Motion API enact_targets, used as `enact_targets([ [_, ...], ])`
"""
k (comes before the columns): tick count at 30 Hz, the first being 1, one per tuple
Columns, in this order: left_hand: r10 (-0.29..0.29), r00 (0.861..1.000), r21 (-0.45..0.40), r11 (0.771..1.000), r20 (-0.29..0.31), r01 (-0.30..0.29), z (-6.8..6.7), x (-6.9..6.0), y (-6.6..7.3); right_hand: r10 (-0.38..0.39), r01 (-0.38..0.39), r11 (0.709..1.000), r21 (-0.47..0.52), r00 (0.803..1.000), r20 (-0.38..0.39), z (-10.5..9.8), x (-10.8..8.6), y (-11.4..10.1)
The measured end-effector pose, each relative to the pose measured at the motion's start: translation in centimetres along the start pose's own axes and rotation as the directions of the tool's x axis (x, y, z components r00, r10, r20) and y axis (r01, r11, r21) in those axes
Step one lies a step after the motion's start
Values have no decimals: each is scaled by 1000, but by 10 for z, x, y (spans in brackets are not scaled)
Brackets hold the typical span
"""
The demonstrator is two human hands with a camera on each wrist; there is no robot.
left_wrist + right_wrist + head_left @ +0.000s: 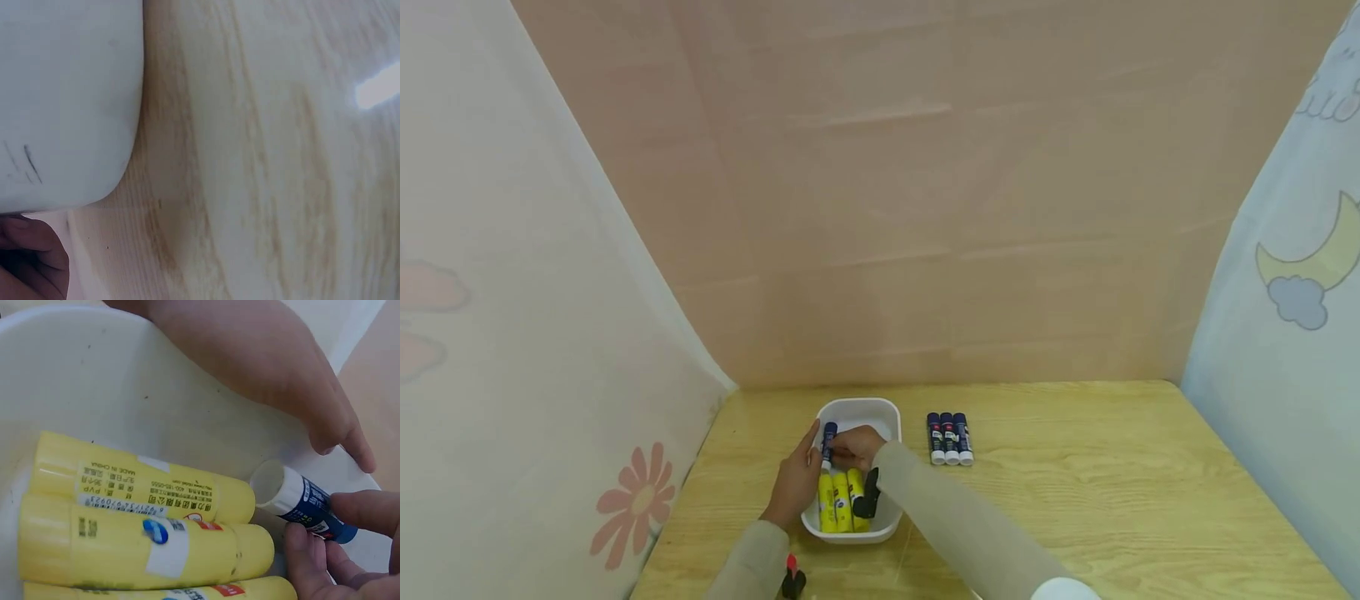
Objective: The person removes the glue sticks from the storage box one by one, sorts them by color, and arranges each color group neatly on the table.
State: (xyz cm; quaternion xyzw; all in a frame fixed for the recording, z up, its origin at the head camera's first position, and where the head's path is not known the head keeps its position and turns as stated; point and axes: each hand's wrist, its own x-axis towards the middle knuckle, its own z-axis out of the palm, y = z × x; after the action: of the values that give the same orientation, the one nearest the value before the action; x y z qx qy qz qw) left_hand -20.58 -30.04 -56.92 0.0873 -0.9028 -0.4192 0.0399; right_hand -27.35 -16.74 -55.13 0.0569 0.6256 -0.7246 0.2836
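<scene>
A white plastic basin stands on the wooden table. My left hand holds its left wall; in the left wrist view, curled fingers show by the basin's outer side. Inside the basin, my right hand pinches a blue glue stick with a white end between thumb and fingers. That stick lies near the left wall, past the yellow glue sticks. Three yellow glue sticks lie side by side in the near part of the basin, their labels facing up.
Three blue glue sticks lie in a row on the table, right of the basin. A small black and red object is by the left sleeve. Printed cloth hangs at both sides, and a tan sheet hangs behind.
</scene>
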Motion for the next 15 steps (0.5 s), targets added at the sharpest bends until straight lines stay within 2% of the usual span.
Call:
enact_targets([
  [4, -11, 1000, -1, 1000, 3, 11, 1, -2, -3, 29, -28, 999, -47, 1000, 11, 2, 3, 5],
  [7, -26, 1000, -10, 1000, 7, 26, 2, -3, -3, 18, -17, 999, -47, 1000, 12, 2, 6, 8],
  [15, 25, 999, 1, 1000, 23, -25, 4, -2, -1, -2, 3, 998, -67, 1000, 5, -2, 3, 9],
])
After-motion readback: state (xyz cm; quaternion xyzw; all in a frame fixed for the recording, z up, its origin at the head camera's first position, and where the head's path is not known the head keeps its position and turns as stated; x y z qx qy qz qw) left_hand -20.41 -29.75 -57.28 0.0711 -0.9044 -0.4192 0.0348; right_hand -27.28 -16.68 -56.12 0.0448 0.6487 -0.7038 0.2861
